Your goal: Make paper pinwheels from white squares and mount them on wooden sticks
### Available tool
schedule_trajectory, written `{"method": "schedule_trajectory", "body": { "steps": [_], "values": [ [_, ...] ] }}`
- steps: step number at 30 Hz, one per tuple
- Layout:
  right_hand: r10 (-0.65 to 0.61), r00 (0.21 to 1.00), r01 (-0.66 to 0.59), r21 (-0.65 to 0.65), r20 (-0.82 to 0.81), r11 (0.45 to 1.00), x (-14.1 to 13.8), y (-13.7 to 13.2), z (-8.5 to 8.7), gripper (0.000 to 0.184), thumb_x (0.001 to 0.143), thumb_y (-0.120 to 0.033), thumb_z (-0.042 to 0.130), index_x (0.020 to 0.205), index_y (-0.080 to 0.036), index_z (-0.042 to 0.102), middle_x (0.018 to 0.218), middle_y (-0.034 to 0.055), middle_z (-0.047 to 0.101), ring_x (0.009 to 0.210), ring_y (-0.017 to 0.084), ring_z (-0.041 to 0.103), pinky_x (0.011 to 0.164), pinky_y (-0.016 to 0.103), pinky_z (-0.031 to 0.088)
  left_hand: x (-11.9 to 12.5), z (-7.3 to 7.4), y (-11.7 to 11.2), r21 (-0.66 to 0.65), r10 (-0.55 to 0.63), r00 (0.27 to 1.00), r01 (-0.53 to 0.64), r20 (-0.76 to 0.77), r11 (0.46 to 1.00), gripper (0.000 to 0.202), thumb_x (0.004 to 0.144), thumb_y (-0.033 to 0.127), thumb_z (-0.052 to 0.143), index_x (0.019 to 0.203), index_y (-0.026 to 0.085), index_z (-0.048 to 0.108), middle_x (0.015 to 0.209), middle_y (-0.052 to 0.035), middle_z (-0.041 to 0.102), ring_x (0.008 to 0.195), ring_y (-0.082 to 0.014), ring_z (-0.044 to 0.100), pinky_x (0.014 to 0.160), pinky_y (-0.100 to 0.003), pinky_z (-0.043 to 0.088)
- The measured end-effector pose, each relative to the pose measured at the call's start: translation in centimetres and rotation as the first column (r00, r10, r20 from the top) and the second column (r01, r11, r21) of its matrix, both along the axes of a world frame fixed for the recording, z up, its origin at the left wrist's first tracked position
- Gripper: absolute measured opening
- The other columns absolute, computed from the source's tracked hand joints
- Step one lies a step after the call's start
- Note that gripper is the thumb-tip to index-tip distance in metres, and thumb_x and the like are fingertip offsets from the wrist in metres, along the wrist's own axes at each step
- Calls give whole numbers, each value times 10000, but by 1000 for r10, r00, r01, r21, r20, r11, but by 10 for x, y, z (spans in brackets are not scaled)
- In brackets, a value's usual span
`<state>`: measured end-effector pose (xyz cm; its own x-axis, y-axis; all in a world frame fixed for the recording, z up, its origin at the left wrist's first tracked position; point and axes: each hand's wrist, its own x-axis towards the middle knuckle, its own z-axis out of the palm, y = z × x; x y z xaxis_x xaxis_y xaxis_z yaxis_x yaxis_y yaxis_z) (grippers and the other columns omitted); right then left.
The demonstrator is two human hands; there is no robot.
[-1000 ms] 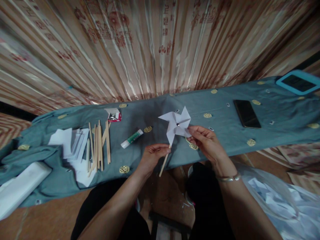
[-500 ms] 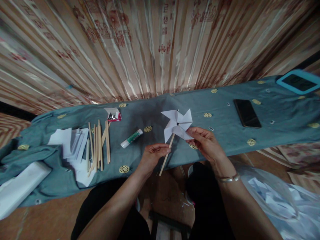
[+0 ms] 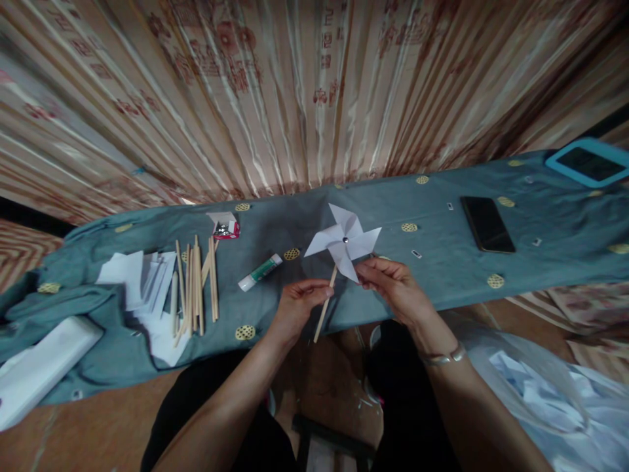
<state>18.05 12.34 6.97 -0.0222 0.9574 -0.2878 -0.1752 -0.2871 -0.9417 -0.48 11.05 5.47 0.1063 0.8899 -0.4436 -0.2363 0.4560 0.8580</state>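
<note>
A white paper pinwheel (image 3: 339,246) with a shiny pin at its centre is upright above the cloth, on a thin wooden stick (image 3: 322,320). My left hand (image 3: 299,305) pinches that stick below the blades between thumb and fingers. On the other side, my right hand (image 3: 393,285), with a silver bangle at the wrist, has thumb and fingers closed at the tip of the lower blade. A green and white glue stick (image 3: 260,272) lies left of the pinwheel. Behind it to the left stands an open small red box (image 3: 226,228) of shiny pins.
Several wooden sticks (image 3: 196,288) and white paper pieces (image 3: 157,288) lie at the left, near a white block-like object (image 3: 46,370). At the right are a black phone (image 3: 487,224) and a blue-framed tablet (image 3: 590,162). A clear plastic bag (image 3: 540,387) holds white paper shapes.
The pinwheel's blades have turned about the pin. My right hand has shifted slightly left and down along with a blade tip, while my left hand stays on the stick.
</note>
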Motion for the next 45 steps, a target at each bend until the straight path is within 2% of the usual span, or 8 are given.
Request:
{"method": "schedule_trajectory", "body": {
  "steps": [11, 18, 24, 27, 30, 36, 40, 45],
  "values": [
    [110, 992, -112, 37, 68, 993, -11, -4, 0, 358, 631, -571, 799, 660, -217, 762, 650, 20, 693, 608, 121, 549, 580, 251, 421, 0, 3, -1, 16, -28, 999, 28, 18, 999, 233, 548, 311, 853, 714, 162, 785, 682, -29, 722, 626, -109, 571, 653, -234, 435],
    [113, 991, -118, 76, 66, 990, -20, -8, -6, 295, 639, -519, 804, 680, -229, 771, 635, 8, 691, 624, 136, 567, 596, 265, 437, 0, 2, 0, 33, -34, 999, 33, 33, 999, 254, 559, 323, 855, 747, 165, 790, 761, -55, 760, 698, -151, 640, 743, -273, 486],
    [145, 983, -155, 90, 111, 984, -15, -6, -2, 295, 657, -519, 795, 675, -226, 773, 653, 16, 705, 614, 130, 562, 598, 266, 439, -2, 2, 1, 33, -30, 999, 29, 29, 999, 250, 551, 318, 857, 737, 166, 789, 742, -48, 751, 679, -142, 626, 719, -267, 476],
    [78, 990, -92, 117, 115, 989, -2, -4, 4, 328, 665, -548, 790, 637, -223, 763, 657, 32, 714, 585, 127, 547, 584, 275, 433, -3, 1, 1, 22, 8, 1000, -8, 10, 1000, 253, 531, 308, 866, 723, 164, 787, 700, -37, 734, 639, -121, 591, 680, -252, 457],
    [-85, 995, 75, 165, 50, 983, 13, -2, 9, 307, 683, -529, 790, 613, -232, 747, 648, 27, 704, 552, 123, 510, 559, 285, 414, -3, 1, 1, 12, 18, 1000, -18, 8, 1000, 253, 524, 302, 868, 722, 167, 788, 702, -37, 733, 640, -118, 584, 674, -247, 450],
    [-408, 912, 403, 278, -45, 872, 32, 5, 8, 172, 674, -415, 821, 679, -261, 743, 745, -1, 717, 596, 110, 522, 593, 268, 429, 0, 3, -1, 3, -5, 1000, 5, 5, 1000, 240, 523, 309, 861, 707, 175, 788, 680, -33, 723, 636, -121, 578, 667, -250, 439],
    [-406, 912, 377, 283, 53, 882, 30, 8, 3, 173, 691, -399, 795, 794, -265, 757, 893, 14, 740, 726, 141, 601, 679, 283, 464, 2, 3, -3, -1, -48, 999, 48, -8, 999, 253, 524, 332, 855, 709, 173, 789, 679, -36, 720, 631, -128, 574, 656, -257, 434],
    [-369, 928, 354, 202, 42, 913, 24, 8, 0, 186, 636, -390, 832, 739, -251, 763, 756, 0, 720, 651, 129, 585, 620, 271, 466, 1, 4, -4, -6, -66, 998, 66, -7, 998, 253, 524, 342, 853, 703, 175, 789, 642, -23, 703, 603, -117, 552, 630, -245, 414]
  ]
}}
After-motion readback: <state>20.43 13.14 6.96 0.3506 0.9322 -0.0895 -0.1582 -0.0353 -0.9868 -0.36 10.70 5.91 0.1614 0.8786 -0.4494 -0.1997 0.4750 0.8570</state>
